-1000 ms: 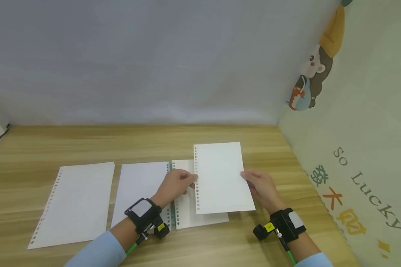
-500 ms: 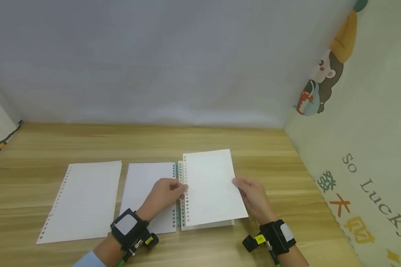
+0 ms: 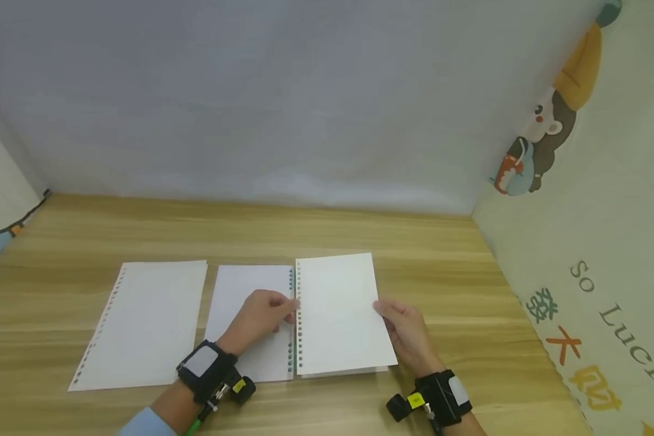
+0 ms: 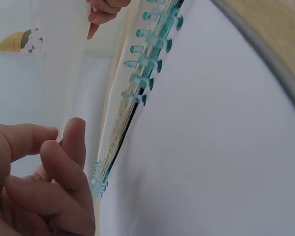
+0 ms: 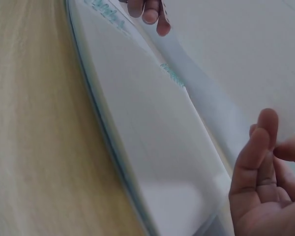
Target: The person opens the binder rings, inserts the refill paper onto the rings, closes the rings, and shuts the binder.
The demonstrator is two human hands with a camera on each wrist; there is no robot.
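Both hands hold a white punched loose-leaf sheet (image 3: 335,315) above the right side of an open ring binder. My left hand (image 3: 261,318) pinches its holed left edge between thumb and fingers. At the opposite edge, my right hand (image 3: 406,333) pinches the sheet with the thumb on top. In the left wrist view, teal plastic binder rings (image 4: 147,61) stand open, with punched pages between them. The binder's left side shows a plain white surface (image 3: 234,357). Under the raised sheet, more white pages (image 5: 132,123) lie in the binder, as the right wrist view shows.
A stack of white punched sheets (image 3: 142,321) lies on the wooden table (image 3: 251,233) left of the binder. A grey-white wall covering (image 3: 251,109) rises behind the table. The right wall (image 3: 605,212) bears printed figures and lettering.
Both hands have brought the sheet left and down, so its holed edge now lines up with the binder's rings. The head view has shifted slightly.
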